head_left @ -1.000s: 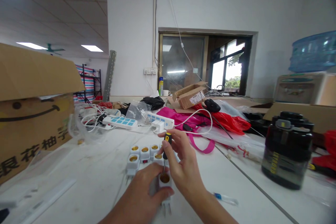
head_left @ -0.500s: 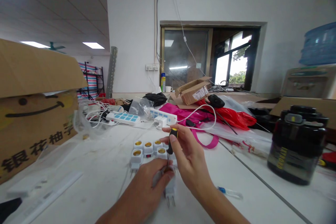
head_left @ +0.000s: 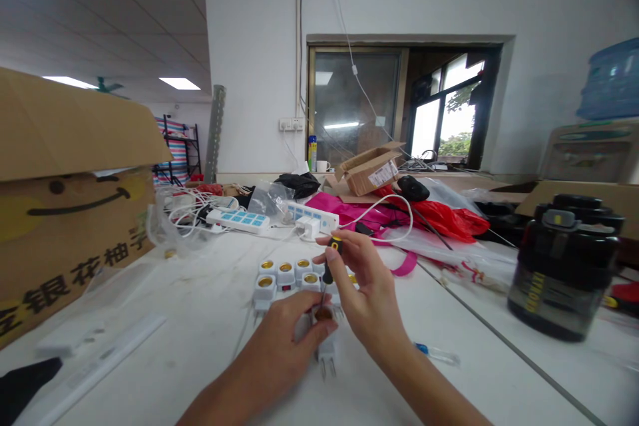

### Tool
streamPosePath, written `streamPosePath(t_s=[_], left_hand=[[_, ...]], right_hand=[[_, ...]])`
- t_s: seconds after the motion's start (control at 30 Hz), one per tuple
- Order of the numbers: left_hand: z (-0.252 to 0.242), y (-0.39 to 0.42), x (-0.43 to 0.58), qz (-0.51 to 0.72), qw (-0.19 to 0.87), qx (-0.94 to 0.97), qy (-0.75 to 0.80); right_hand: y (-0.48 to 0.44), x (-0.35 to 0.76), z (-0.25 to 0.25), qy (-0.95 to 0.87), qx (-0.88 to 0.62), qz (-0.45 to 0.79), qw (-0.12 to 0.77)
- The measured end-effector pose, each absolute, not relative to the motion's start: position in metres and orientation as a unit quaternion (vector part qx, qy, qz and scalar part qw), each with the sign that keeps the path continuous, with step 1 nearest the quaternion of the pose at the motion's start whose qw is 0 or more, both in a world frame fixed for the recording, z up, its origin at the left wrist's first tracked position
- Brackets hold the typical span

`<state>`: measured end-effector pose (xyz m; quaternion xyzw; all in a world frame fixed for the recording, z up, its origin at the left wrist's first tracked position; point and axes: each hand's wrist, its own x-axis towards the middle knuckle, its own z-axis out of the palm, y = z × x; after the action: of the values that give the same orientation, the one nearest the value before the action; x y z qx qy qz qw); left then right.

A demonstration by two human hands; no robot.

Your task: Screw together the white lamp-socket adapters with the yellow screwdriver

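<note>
My left hand point(head_left: 287, 336) grips a white screw-lamp socket adapter point(head_left: 327, 350), its metal plug prongs pointing toward me and its brass-lined mouth facing up. My right hand point(head_left: 367, 283) pinches a small screwdriver point(head_left: 327, 267) with a black and yellow handle. Its thin shaft reaches down into the adapter's mouth. Several similar white adapters point(head_left: 285, 276) stand together on the white table point(head_left: 194, 293), just beyond my fingers. My left fingers partly hide the held adapter's mouth.
A large cardboard box point(head_left: 64, 226) stands at the left. Behind my hands lie power strips point(head_left: 239, 219), tangled white cables point(head_left: 184, 210), pink and red bags point(head_left: 439, 219). A black jar point(head_left: 564, 266) stands at the right, and a small blue-capped tube point(head_left: 436, 354) lies near my right forearm.
The view has drifted, shifting the table contents slightly right and up. Both hands have moved with it, and the screwdriver's tip stays in the adapter's mouth.
</note>
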<state>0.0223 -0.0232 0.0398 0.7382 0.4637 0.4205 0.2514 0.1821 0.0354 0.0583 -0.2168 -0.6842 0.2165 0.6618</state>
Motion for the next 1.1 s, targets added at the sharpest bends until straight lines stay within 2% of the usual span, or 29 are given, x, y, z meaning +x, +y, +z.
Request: streamPosePath(t_s=[0.2,0.4,0.53,0.63,0.77,0.97,1.1], left_hand=[[0.028,-0.017,0.020,0.439,0.259,0.732,0.452],[0.032,-0.019,0.020,0.433,0.262,0.733,0.455],[0.036,-0.021,0.021,0.445,0.272,0.735,0.433],[0.036,-0.022,0.021,0.443,0.270,0.736,0.435],[0.037,-0.021,0.021,0.442,0.263,0.737,0.439],[0.036,-0.021,0.021,0.451,0.255,0.738,0.432],[0.034,-0.020,0.022,0.457,0.257,0.735,0.430]], right_hand=[[0.037,0.178,0.058,-0.668,-0.222,0.169,0.689],[0.025,0.172,0.060,-0.711,-0.191,0.195,0.648],[0.021,0.170,0.063,-0.733,-0.179,0.084,0.651],[0.022,0.171,0.063,-0.739,-0.165,0.047,0.651],[0.023,0.171,0.060,-0.732,-0.191,0.055,0.652],[0.023,0.169,0.055,-0.733,-0.204,0.155,0.631],[0.025,0.171,0.057,-0.721,-0.205,0.147,0.645]])
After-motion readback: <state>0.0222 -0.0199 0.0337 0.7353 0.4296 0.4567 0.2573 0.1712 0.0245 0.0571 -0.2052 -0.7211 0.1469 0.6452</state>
